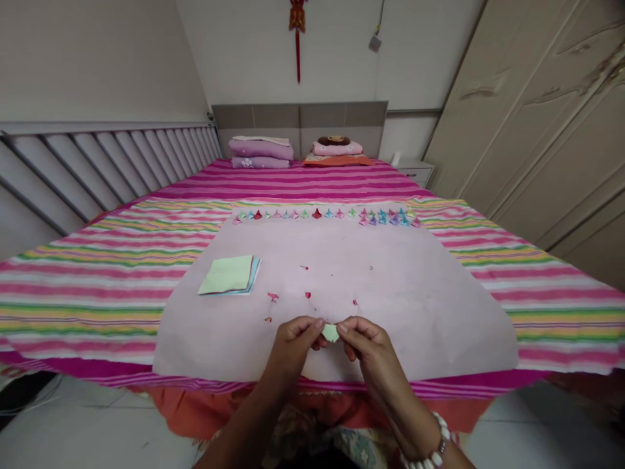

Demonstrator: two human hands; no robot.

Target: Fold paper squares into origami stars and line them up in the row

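My left hand (294, 339) and my right hand (364, 339) meet over the near edge of a pale pink sheet (415, 306) spread on the bed. Both pinch a small light green folded paper piece (331, 333) between their fingertips. A stack of coloured paper squares (229, 275), light green on top, lies to the left on the sheet. Along the sheet's far edge runs a row of several small folded paper shapes (332, 215) in red, pink, green and blue. Tiny red paper scraps (272, 297) dot the sheet just beyond my hands.
The striped pink, green and yellow bedspread (97, 260) covers the bed. Folded bedding and pillows (261, 153) lie by the headboard. A slatted rail (97, 163) runs on the left, a wardrobe (547, 130) on the right, a nightstand (415, 172) beside the bed.
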